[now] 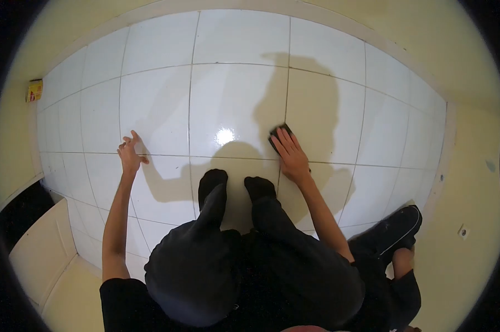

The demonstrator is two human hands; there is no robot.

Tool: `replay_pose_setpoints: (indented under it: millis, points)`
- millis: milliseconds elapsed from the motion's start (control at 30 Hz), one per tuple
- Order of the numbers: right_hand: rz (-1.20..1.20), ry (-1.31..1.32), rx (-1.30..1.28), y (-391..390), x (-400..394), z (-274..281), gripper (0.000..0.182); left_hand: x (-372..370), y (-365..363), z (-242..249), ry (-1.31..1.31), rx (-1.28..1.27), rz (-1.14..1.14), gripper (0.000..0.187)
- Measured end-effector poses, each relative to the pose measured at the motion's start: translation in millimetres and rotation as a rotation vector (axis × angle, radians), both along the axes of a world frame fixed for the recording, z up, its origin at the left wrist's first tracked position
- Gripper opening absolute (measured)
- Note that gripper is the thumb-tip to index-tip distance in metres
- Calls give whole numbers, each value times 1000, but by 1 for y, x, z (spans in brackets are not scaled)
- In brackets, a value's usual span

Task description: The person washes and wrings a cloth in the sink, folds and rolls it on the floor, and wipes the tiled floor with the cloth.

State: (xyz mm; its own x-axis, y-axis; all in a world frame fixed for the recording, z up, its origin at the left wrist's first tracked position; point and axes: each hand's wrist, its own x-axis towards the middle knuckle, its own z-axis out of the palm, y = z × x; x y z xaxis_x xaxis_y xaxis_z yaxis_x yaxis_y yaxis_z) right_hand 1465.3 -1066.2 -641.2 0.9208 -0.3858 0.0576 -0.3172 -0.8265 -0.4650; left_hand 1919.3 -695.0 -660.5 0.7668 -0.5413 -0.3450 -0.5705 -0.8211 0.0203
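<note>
My right hand (293,157) lies palm down over a small black sponge-like pad (273,143), pressing it to the white tiled floor (228,91). Its fingers stretch across the pad's top. Off to the left, my left hand (130,155) has its fingers spread and holds nothing. Its shadow falls on the tiles beside it. Between the two hands are my feet in dark socks (212,181), with my bent knees below them.
A yellow-and-red box (34,91) sits by the left wall. Near the lower left stands a pale panel (42,249) beside a dark opening. At lower right are a long black item with a pale line (391,229) and part of a person (403,263). Yellowish walls (465,171) border the floor.
</note>
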Motion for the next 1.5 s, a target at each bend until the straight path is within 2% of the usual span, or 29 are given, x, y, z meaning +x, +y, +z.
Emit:
replay_pose_setpoints:
  millis: [167,200,333,400,533,700,833,933,967,1100,1133,1200,1267,1500]
  points:
    - [-348,23,-17,20,-111,-8,58,5,8,-7,26,-39,-19,141]
    - [-436,-48,-22,16,-132,-9,56,3,7,-6,11,-35,-24,141]
    - [-771,-39,-191,-33,-202,-24,52,1,8,-3,64,-70,14,139]
    - [-904,-113,-252,-73,-208,-28,51,6,20,-14,82,-136,-8,138]
    - [-1004,-99,-261,-163,-197,-35,49,8,21,-19,119,-181,40,136]
    - [-1051,-118,-323,-249,-149,-57,48,-7,-1,6,131,-176,125,136]
    - [-1033,-183,-300,-292,-80,-57,48,-8,4,5,151,-241,150,133]
    - [-1013,-239,-266,-326,-32,-68,47,-10,6,6,110,-315,82,132]
    - [-983,-263,-243,-338,-12,-70,46,-14,1,11,138,-281,172,129]
    - [-1011,-291,-239,-348,87,-67,45,-10,0,7,52,-170,86,128]
    - [-1011,-308,-149,-342,114,-57,44,-12,2,6,42,-149,85,128]
    - [-750,-378,-226,-326,150,-53,43,-8,-3,8,45,-128,85,129]
    - [-564,-400,-123,-294,177,-42,44,-12,-8,15,73,-134,104,131]
    - [-191,-208,41,-150,182,-31,53,-11,-2,7,52,-122,77,135]
